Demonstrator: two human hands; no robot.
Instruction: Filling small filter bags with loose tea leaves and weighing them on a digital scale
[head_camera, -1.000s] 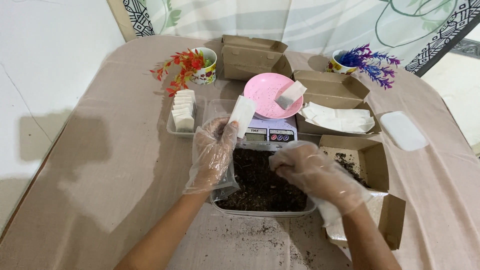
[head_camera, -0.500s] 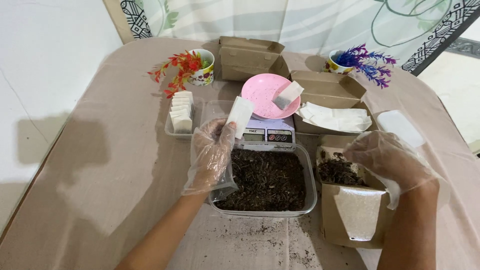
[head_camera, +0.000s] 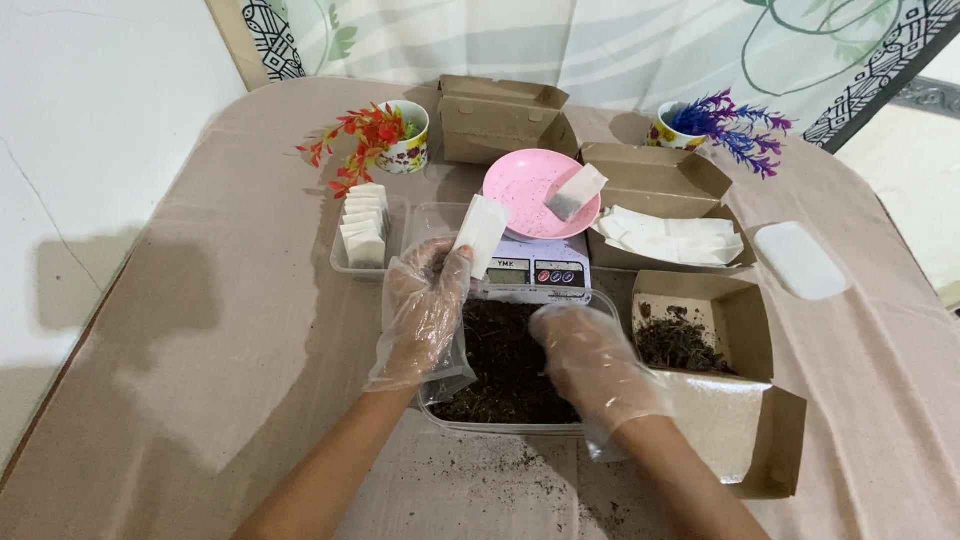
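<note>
Both the left hand (head_camera: 422, 315) and the right hand (head_camera: 590, 362) wear loose, crinkled, transparent plastic gloves that end in baggy cuffs at the wrists. The forearms are bare, without sleeves.

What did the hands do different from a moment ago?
The right hand swung out to the cardboard box of dark bits, then came back over the clear tub of dark material. The left hand kept holding up the small white bag. The scale and pink plate stayed put.
</note>
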